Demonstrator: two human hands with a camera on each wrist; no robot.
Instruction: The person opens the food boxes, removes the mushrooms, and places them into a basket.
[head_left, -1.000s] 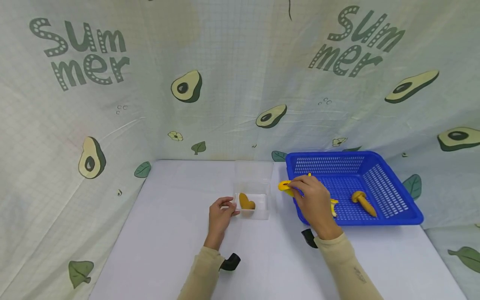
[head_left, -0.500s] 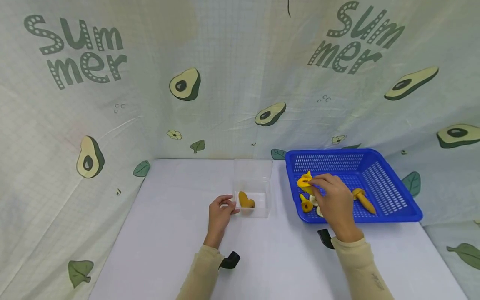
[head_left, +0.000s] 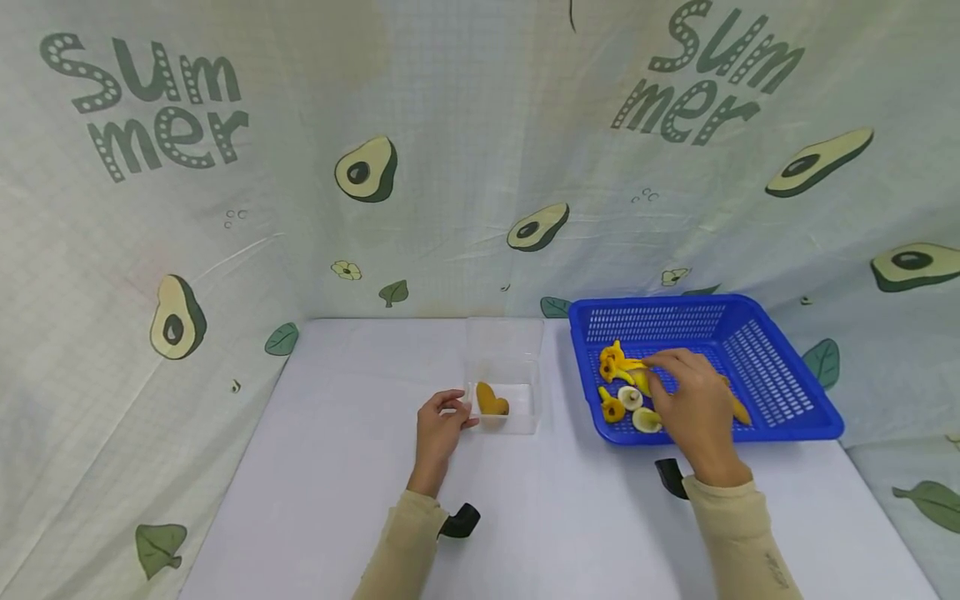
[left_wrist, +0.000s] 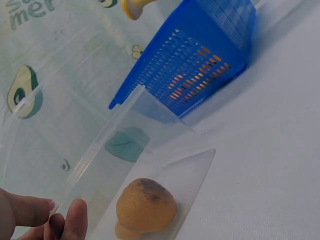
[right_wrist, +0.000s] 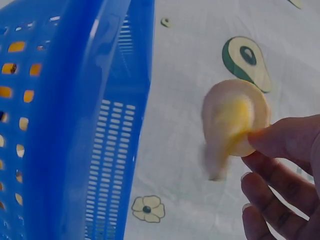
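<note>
In the head view my left hand point(head_left: 438, 433) pinches the near left side of a clear plastic box point(head_left: 525, 412) with its lid open. A brown mushroom point(left_wrist: 145, 207) with a dark patch on its cap lies inside the box. My right hand point(head_left: 693, 404) is over the left part of the blue basket point(head_left: 795, 434). Thumb and forefinger pinch a pale and yellow mushroom point(right_wrist: 232, 117), blurred in the right wrist view. Several yellow mushrooms point(head_left: 611, 408) and pale, round-capped mushrooms point(head_left: 645, 421) lie in the basket around the hand.
Behind my right hand a longer brown mushroom point(head_left: 738, 408) is partly hidden in the basket. The white table point(head_left: 337, 517) meets a hanging cloth point(head_left: 450, 167) printed with avocados and leaves at its back edge.
My right hand has moved right from beside the basket's left rim to over its inside. A yellow mushroom it held now lies in the basket. The left hand stays on the box.
</note>
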